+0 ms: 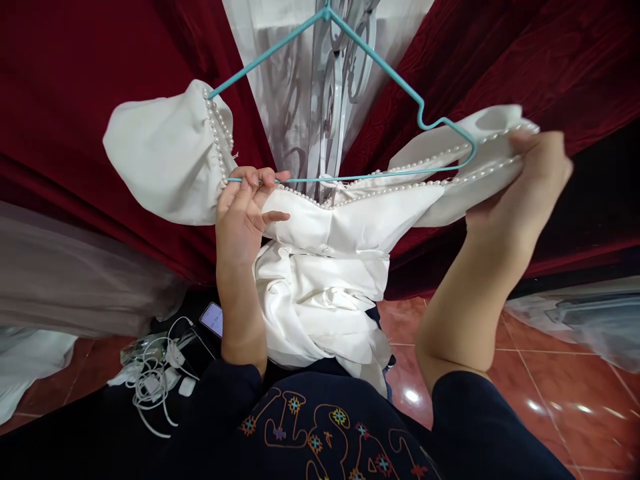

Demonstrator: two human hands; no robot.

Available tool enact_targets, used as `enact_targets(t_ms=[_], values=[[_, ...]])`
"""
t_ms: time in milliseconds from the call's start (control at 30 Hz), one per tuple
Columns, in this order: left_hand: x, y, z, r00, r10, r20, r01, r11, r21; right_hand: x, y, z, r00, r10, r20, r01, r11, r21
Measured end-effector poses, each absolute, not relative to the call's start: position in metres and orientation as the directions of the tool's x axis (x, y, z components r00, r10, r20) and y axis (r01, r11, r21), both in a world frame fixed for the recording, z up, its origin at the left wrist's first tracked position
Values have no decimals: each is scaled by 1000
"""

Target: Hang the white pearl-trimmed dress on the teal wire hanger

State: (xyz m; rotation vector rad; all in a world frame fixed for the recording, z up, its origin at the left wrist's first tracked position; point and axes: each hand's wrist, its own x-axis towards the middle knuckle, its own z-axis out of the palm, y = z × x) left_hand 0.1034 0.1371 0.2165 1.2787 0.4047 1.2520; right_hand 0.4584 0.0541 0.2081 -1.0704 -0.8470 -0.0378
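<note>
Presently, my left grip [245, 207] is holding one turquoise hanger [267, 53], my right grip [537, 167] is pinching one of two sleeves [450, 208], and one white dress [350, 230] is stretching between them.

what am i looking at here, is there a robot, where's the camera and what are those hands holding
There's no robot: these are a person's bare hands, seen in one picture from a camera worn on the head, looking forward and down. A white dress is on a blue hanger. The left hand has its fingers at the hanger's bottom bar; how firmly they hold isn't clear. The right hand holds the beaded edge of a sleeve. On the dark surface at lower left lie white cables and a phone. Red curtains hang behind.
</note>
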Motion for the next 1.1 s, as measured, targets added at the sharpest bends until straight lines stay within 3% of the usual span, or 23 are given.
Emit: enact_targets(t_ms=[67, 100, 367, 467, 533, 633, 667, 733, 800, 867, 1100], values=[[105, 135, 217, 346, 853, 391, -466, -205, 860, 444, 53, 231, 808, 153, 569, 395, 576, -716], [106, 134, 217, 339, 855, 393, -470, -209, 858, 435, 51, 243, 810, 125, 572, 407, 582, -704], [114, 128, 209, 339, 854, 394, -495, -194, 847, 389, 74, 300, 629, 291, 721, 551, 488, -677], [114, 127, 208, 333, 861, 384, -490, -190, 851, 375, 87, 299, 517, 418, 747, 572, 481, -665], [114, 126, 208, 333, 862, 383, -493, -187, 849, 359, 83, 294, 470, 388, 793, 557, 567, -608], [114, 125, 210, 343, 863, 370, -505, -163, 848, 328, 62, 284, 447, 246, 860, 593, 639, -490], [114, 124, 211, 344, 867, 360, -502, -154, 851, 319, 54, 281, 430, 279, 859, 600, 622, -503], [116, 123, 212, 341, 876, 341, -486, -146, 862, 305, 43, 272, 331, 460, 824, 623, 550, -557], [117, 122, 212, 324, 885, 335, -468, -158, 870, 301, 40, 263, 187, 657, 730, 660, 467, -589], [118, 121, 212, 313, 888, 337, -457, -170, 873, 305, 42, 254, 76, 763, 642, 691, 424, -585], [118, 122, 211, 330, 878, 347, -482, -160, 862, 324, 43, 238, 11, 764, 645, 686, 463, -561]])
